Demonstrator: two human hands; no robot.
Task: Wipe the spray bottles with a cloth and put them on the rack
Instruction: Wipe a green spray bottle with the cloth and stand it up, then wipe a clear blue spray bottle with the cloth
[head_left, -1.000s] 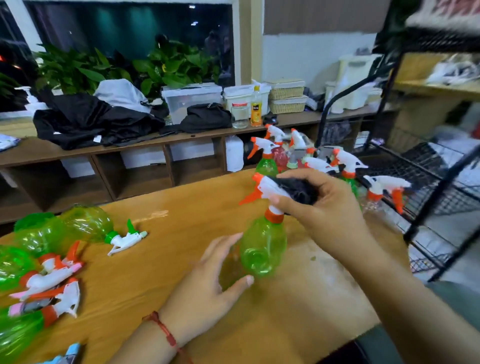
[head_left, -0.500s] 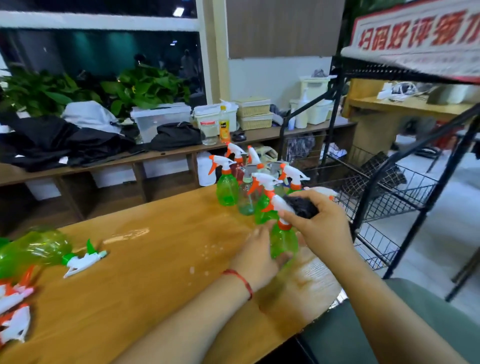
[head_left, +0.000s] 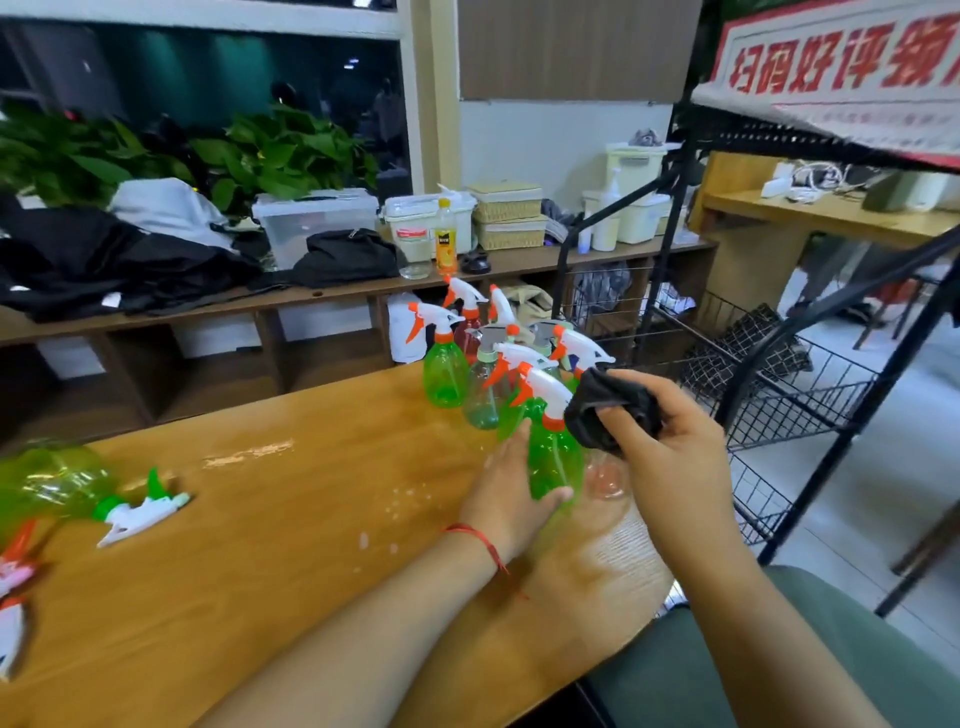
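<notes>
The black wire rack (head_left: 810, 395) stands just off the right edge of the tabletop (head_left: 270, 561), its mesh shelves open toward the person, and none of its visible shelves holds a spray bottle. That is the relation the next move turns on: the bottle in hand sits near the tabletop's right edge, so it will have to travel rightward across that edge to reach a shelf, and the right hand is the nearer one to the rack.

A cluster of spray bottles (head_left: 483, 374) stands upright near the far right corner of the tabletop, nozzles pointing mostly left. Another green bottle lying on its side (head_left: 52, 483) rests at the left edge, with more trigger heads beside it at the frame's margin.

The green spray bottle (head_left: 553, 457) being worked on stands upright, its long axis nearly vertical with a slight lean, just in front of the cluster and between the two hands.

The left hand (head_left: 511, 493) curls around the bottle's belly from the left, thumb across its lower front, fingers partly closed and steadying it.

The right hand (head_left: 670, 457) is closed around a bunched black cloth (head_left: 608, 410), which presses against the bottle's neck and the back of its white trigger head. Wiping looks under way rather than finished.

Water drops (head_left: 400, 499) lie on the wood just left of the hands.
</notes>
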